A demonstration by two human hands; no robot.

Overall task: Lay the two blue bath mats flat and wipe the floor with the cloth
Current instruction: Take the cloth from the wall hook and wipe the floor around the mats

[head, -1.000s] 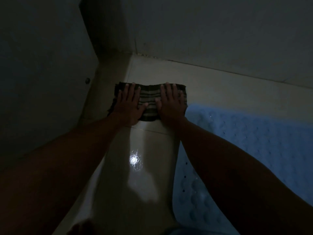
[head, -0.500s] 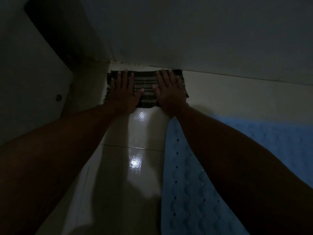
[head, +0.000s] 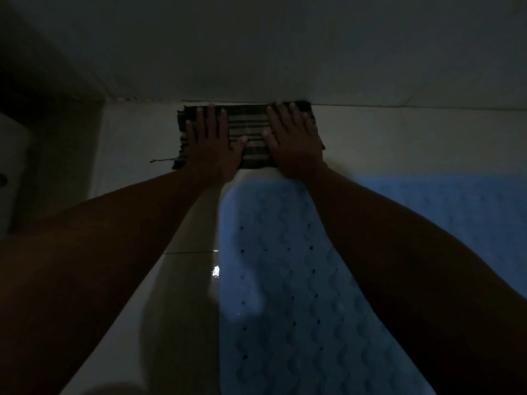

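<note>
- Pretty dark shot, but both hands were flat on the striped cloth point(head: 251, 132), pressing it down on the pale tiled floor point(head: 137, 138).
- Left hand point(head: 212, 146) sat on the left part of the cloth, fingers point(head: 211, 118) spread apart and flat, not gripping anything.
- Right hand point(head: 295, 143) was on the right part, same deal: fingers splayed, palm down.
- The cloth's far edge was right up against the base of the wall point(head: 256, 52), with a loose thread point(head: 162, 160) trailing off its near-left corner.
- One blue bath mat point(head: 271, 280) lay flat on the floor near the person, its far end just short of the cloth.
- More blue mat point(head: 456, 206) showed on the right past the right forearm; couldn't tell whether it was the second one.
</note>
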